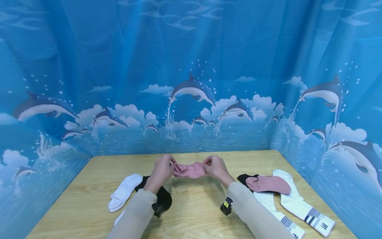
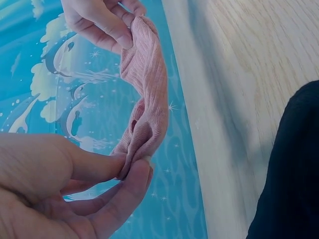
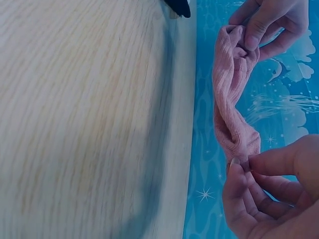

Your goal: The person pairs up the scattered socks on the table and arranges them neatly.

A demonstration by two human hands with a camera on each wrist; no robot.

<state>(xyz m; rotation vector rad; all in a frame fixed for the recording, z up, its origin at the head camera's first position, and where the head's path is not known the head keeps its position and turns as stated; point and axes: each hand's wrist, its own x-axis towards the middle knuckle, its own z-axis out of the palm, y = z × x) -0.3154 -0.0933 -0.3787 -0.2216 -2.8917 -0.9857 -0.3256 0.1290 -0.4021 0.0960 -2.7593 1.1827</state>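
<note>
A pink ribbed sock (image 1: pixel 191 170) is held up above the far half of the table, stretched sideways between both hands. My left hand (image 1: pixel 163 168) pinches one end between thumb and fingers, and the left wrist view shows the sock (image 2: pixel 149 84) folded and creased there. At the opposite end, my right hand (image 1: pixel 216 168) pinches the fabric with its thumb and fingertips. In the right wrist view the sock (image 3: pixel 232 94) looks slightly twisted along its length.
On the wooden table (image 1: pixel 191 212), a white sock (image 1: pixel 125 192) and a black sock (image 1: pixel 163 198) lie at the left, partly behind the left arm. At the right, another pink sock (image 1: pixel 268 184) lies over a black one and long white striped socks (image 1: pixel 307 207). A dolphin-print curtain (image 1: pixel 191 66) surrounds the table.
</note>
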